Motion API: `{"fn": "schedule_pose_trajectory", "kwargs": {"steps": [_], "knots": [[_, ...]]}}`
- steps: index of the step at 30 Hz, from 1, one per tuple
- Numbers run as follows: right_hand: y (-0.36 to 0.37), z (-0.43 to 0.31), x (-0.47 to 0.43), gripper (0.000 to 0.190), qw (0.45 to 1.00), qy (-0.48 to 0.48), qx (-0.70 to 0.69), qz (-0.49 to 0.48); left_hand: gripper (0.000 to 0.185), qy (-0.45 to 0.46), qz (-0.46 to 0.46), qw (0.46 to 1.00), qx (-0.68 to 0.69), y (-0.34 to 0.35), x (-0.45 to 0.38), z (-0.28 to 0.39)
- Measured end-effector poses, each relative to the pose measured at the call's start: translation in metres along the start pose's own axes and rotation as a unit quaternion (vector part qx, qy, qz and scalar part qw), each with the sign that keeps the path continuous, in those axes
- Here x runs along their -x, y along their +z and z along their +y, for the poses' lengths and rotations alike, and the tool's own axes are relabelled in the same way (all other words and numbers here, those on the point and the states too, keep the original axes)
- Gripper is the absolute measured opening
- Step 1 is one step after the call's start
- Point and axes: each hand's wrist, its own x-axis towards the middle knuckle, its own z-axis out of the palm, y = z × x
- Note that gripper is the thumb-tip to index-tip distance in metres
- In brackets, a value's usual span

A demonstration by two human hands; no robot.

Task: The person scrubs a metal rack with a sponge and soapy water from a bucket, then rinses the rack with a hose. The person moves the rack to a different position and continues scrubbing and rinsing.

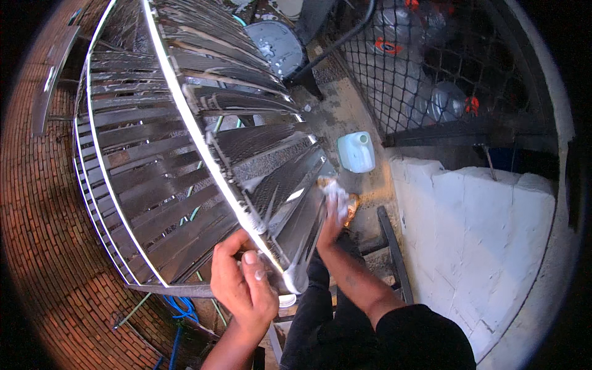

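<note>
A dark slatted metal frame with bright, light-catching rails fans out before me, its slats streaked with suds. My left hand is curled around the frame's outer rail near its lower corner. Beyond the slats' right ends, my right hand grips a wad covered in white foam. Whether that wad is a cloth or a sponge I cannot tell. It lies against or close beside the slat ends, and the hand is slightly blurred. Something orange-brown shows just behind it.
A translucent plastic jug stands on the ground. Behind black netting lie clear plastic containers with orange-red parts. A white wall rises at right, brickwork at left. Below are a blue hose and a dark rail. A foam-spotted grey seat stands farther off.
</note>
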Motion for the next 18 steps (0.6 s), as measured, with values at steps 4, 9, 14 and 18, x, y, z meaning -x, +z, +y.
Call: {"fn": "schedule_pose_trajectory", "kwargs": {"steps": [4, 9, 14, 18], "knots": [[-0.092, -0.098, -0.029, 0.03, 0.98, 0.014, -0.197, -0.039, 0.026, 0.004, 0.009, 1.0, 0.021, -0.003, -0.001, 0.001], [-0.152, -0.149, -0.13, 0.028, 0.809, -0.255, -0.439, -0.296, 0.022, -0.045, 0.054, 0.983, 0.169, -0.014, 0.001, -0.01], [-0.132, -0.191, -0.208, 0.028, 0.743, -0.433, -0.298, -0.415, 0.017, -0.023, 0.02, 0.999, 0.016, -0.061, -0.001, -0.057], [-0.08, -0.23, -0.256, 0.021, 0.728, -0.548, -0.259, -0.321, 0.016, -0.064, -0.006, 0.992, -0.104, -0.093, 0.005, -0.099]]}}
